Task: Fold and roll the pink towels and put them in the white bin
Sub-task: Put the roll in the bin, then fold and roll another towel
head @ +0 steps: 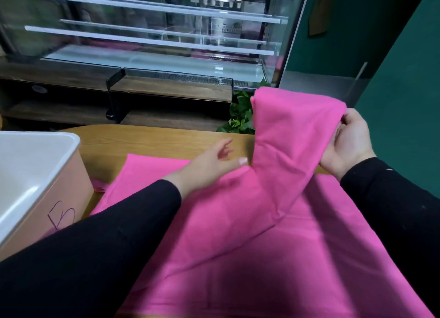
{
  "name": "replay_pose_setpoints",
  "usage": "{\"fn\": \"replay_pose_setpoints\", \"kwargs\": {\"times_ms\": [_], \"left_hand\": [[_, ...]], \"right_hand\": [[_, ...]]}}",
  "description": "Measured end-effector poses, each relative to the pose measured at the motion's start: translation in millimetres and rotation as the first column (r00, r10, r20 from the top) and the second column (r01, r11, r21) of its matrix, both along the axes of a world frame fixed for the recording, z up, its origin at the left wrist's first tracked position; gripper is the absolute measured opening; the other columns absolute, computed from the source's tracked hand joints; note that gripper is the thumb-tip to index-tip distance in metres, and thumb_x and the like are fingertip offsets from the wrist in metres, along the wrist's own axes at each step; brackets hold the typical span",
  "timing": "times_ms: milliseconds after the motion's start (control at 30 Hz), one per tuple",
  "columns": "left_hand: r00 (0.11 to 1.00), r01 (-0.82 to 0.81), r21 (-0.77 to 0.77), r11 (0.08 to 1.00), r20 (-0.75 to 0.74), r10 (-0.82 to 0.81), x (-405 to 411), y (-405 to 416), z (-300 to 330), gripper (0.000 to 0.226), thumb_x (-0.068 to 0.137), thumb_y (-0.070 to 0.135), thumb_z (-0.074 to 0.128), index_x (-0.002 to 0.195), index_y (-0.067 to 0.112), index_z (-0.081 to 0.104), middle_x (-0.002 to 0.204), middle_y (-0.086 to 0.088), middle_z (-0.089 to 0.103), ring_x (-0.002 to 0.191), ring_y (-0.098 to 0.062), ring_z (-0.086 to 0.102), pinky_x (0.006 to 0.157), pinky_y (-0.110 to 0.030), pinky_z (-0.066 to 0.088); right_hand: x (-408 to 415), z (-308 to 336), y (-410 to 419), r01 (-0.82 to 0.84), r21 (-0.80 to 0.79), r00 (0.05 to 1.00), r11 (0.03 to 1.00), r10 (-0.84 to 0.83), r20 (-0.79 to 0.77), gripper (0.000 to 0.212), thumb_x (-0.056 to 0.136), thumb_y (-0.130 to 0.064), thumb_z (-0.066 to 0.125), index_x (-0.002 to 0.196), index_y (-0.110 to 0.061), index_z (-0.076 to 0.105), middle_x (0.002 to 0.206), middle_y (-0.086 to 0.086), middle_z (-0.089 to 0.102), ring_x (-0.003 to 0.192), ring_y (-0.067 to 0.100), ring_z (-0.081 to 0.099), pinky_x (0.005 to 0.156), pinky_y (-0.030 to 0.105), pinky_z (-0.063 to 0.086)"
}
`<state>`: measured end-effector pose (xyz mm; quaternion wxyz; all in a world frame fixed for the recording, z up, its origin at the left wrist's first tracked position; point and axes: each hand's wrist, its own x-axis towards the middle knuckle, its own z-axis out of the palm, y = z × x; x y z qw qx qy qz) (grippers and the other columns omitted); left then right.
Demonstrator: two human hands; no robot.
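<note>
A large pink towel (238,222) lies spread over the wooden table (147,141). Its far right part is lifted into a tall fold. My right hand (347,144) grips the raised edge of that fold at the right, fingers curled round the cloth. My left hand (214,163) reaches across the flat part of the towel with fingers straight, its thumb near the base of the raised fold. The white bin (38,175) stands at the table's left edge, its inside bare as far as I can see.
A glass display case (152,39) with shelves stands behind the table on a dark wooden counter. A green leafy plant (240,113) sits just beyond the table's far edge. A green wall fills the right side.
</note>
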<state>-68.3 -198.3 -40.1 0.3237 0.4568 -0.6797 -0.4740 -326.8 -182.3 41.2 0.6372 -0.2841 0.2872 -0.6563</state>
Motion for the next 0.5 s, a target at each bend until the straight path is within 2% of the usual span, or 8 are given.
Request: {"fn": "replay_pose_setpoints", "kwargs": {"times_ms": [67,100,167,200,233,300,400,500], "left_hand": [[0.969,0.015,0.074,0.997,-0.247,0.004,-12.5,-10.1,15.4,0.07,0.083,0.043,0.076,0.143,0.02,0.047,0.14,0.006,0.057,0.126,0.0,0.051,0.106,-0.022,0.041],[0.946,0.025,0.094,0.995,-0.325,0.007,-16.5,-12.9,24.2,0.057,0.08,0.047,0.074,0.129,0.023,0.057,0.128,0.012,0.064,0.117,0.002,0.056,0.098,-0.02,0.043],[0.903,0.069,0.135,0.989,-0.431,-0.004,-20.2,-15.9,34.2,0.039,0.081,0.047,0.071,0.109,0.02,0.064,0.107,0.011,0.071,0.097,-0.001,0.063,0.084,-0.02,0.046],[0.871,0.108,0.142,0.984,-0.492,-0.024,-19.3,-17.3,33.5,0.029,0.086,0.037,0.069,0.105,0.016,0.065,0.101,0.007,0.073,0.089,-0.004,0.067,0.077,-0.019,0.049],[0.829,0.153,0.136,0.979,-0.556,-0.052,-17.4,-15.4,31.9,0.019,0.091,0.026,0.065,0.105,0.013,0.066,0.098,0.002,0.075,0.084,-0.007,0.07,0.072,-0.019,0.053],[0.787,0.193,0.127,0.973,-0.612,-0.076,-13.5,-10.6,27.7,0.018,0.094,0.012,0.061,0.11,0.011,0.068,0.099,-0.005,0.075,0.084,-0.014,0.072,0.07,-0.025,0.057],[0.811,0.107,0.002,0.994,-0.579,-0.086,-10.2,-17.3,38.7,0.026,0.099,0.005,0.055,0.124,0.008,0.061,0.1,-0.001,0.074,0.082,-0.009,0.07,0.069,-0.022,0.056],[0.867,-0.043,-0.07,0.997,-0.498,0.002,-5.5,-40.6,63.9,0.036,0.103,0.014,0.053,0.139,0.015,0.05,0.096,0.012,0.069,0.085,-0.003,0.064,0.081,-0.022,0.05]], "right_hand": [[1.9,2.7,-2.7,-0.058,-0.023,0.997,0.998,0.056,-0.051,0.051,0.098,-0.032,0.033,0.064,-0.017,0.068,0.067,-0.004,0.066,0.064,0.014,0.065,0.073,0.025,0.054],[3.0,2.8,-4.6,-0.061,0.0,0.994,0.998,0.061,-0.086,0.049,0.098,-0.042,0.039,0.084,-0.013,0.076,0.091,0.004,0.075,0.085,0.021,0.072,0.087,0.032,0.055],[6.8,0.1,-6.4,-0.152,0.08,0.976,0.985,0.163,-0.148,0.069,0.09,-0.067,0.052,0.121,-0.008,0.073,0.129,0.016,0.067,0.119,0.033,0.065,0.103,0.049,0.049],[9.4,-4.1,-8.3,-0.227,0.115,0.948,0.967,0.246,-0.203,0.069,0.087,-0.069,0.057,0.122,-0.011,0.073,0.131,0.017,0.066,0.12,0.033,0.064,0.101,0.051,0.05],[13.5,-7.1,-8.7,-0.258,0.134,0.915,0.957,0.286,-0.283,0.052,0.088,-0.058,0.063,0.114,-0.015,0.077,0.125,0.015,0.069,0.113,0.031,0.068,0.094,0.049,0.055],[16.7,-14.6,-13.3,-0.177,0.11,0.885,0.978,0.207,-0.418,0.01,0.093,-0.017,0.065,0.095,-0.019,0.075,0.098,0.006,0.074,0.086,0.021,0.072,0.075,0.036,0.06],[20.3,-6.8,-29.9,-0.131,-0.02,0.834,0.991,0.099,-0.543,0.038,0.077,0.01,0.048,0.083,-0.025,0.061,0.074,-0.007,0.059,0.065,0.008,0.055,0.056,0.02,0.046],[25.5,23.2,-70.7,-0.011,-0.104,0.769,0.994,-0.058,-0.637,0.048,0.074,0.008,0.048,0.094,-0.033,0.063,0.086,-0.009,0.06,0.07,0.008,0.058,0.056,0.019,0.047]]}}
